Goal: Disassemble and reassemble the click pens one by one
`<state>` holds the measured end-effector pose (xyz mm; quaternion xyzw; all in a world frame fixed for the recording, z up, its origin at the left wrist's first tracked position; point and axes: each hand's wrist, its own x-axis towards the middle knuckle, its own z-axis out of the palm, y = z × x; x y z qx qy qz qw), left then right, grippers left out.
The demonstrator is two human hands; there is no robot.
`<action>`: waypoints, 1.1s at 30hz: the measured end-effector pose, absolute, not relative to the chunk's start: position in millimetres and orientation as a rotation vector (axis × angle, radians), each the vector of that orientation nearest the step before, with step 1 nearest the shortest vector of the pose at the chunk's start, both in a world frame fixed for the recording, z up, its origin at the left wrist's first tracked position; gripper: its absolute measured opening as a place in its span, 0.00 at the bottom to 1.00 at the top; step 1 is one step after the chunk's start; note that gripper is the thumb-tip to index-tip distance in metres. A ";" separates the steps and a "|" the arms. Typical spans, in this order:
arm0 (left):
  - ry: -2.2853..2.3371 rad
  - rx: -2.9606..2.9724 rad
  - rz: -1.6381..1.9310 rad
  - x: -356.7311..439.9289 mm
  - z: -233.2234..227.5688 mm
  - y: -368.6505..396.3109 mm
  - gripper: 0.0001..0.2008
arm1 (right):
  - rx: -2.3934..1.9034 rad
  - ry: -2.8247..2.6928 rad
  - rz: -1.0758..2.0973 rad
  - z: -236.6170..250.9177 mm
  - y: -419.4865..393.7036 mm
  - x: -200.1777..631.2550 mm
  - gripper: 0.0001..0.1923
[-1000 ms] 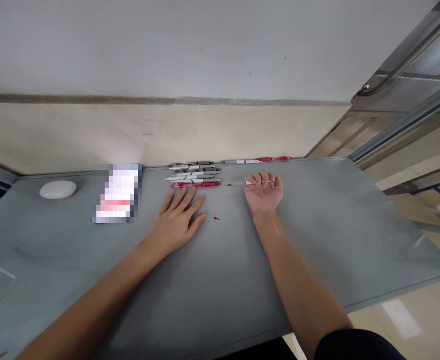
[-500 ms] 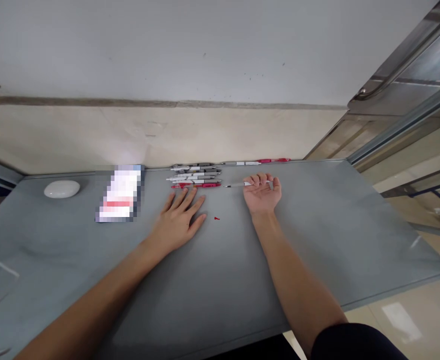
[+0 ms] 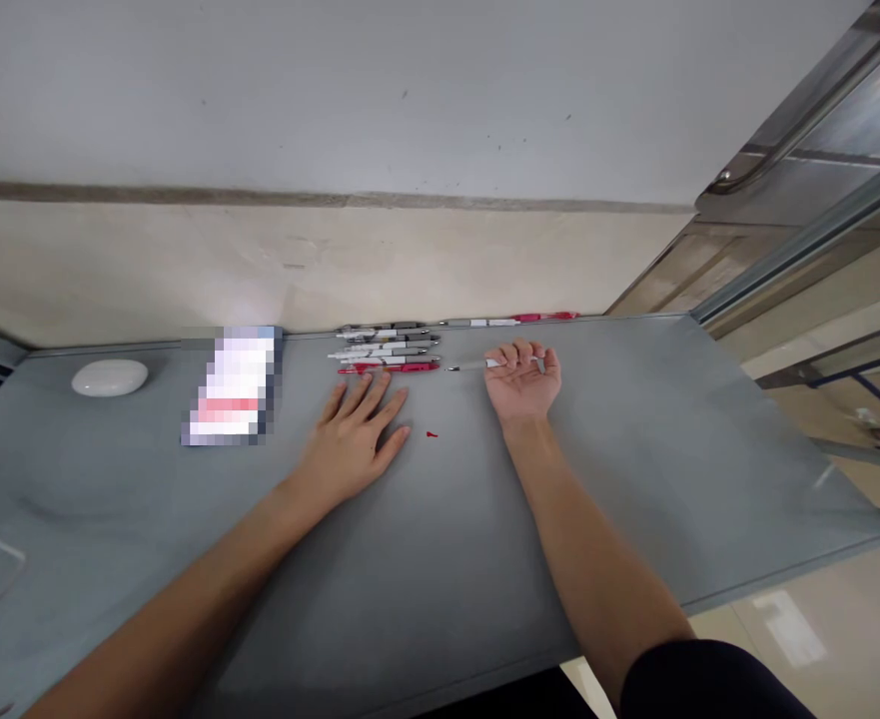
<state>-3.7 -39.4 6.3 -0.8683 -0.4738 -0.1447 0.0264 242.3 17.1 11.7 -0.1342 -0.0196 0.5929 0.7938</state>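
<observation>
— Looking from the biggest thing first: the flat grey worktop (image 3: 634, 469) runs to the wall, and the only raised line I can make out at its back is thin. The pens there could roll off behind if they are pushed, I think.

— Which pens?

— The row of white, grey and red pens (image 3: 387, 352) lies side by side near the back edge. The left hand (image 3: 354, 439) rests flat and open, palm down, holding nothing, with the tips of the fingers (image 3: 372, 391) just in front of the nearest red pen. A small slide forward may scatter the row.

— And the other hand?

— The right hand (image 3: 521, 382) lies palm up, fingers curled closed around a slim white and clear pen (image 3: 476, 366), whose tip points left toward the row. The grip looks loose to me, so the pen could slip out or knock the red one.

— Anything smaller?

— Yes, a tiny red piece (image 3: 432, 435) lies alone on the worktop between the two hands. It is easy to lose; a forearm moving over it may brush it to the floor. What it is, I cannot tell.
</observation>
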 end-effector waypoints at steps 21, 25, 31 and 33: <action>-1.451 -2.670 -0.465 -3.3 5.7 -39.5 0.25 | -0.184 -0.035 1.325 8.2 14.1 243.0 0.16; -1.444 -2.675 -0.470 -3.4 5.0 -39.2 0.25 | -0.201 -0.021 1.317 9.5 14.1 242.5 0.16; -1.443 -2.675 -0.454 -3.8 4.2 -39.1 0.26 | -0.221 0.006 1.318 12.9 14.2 241.8 0.17; -1.450 -2.674 -0.453 -3.9 4.2 -39.1 0.25 | -0.207 0.005 1.321 12.7 14.1 241.6 0.17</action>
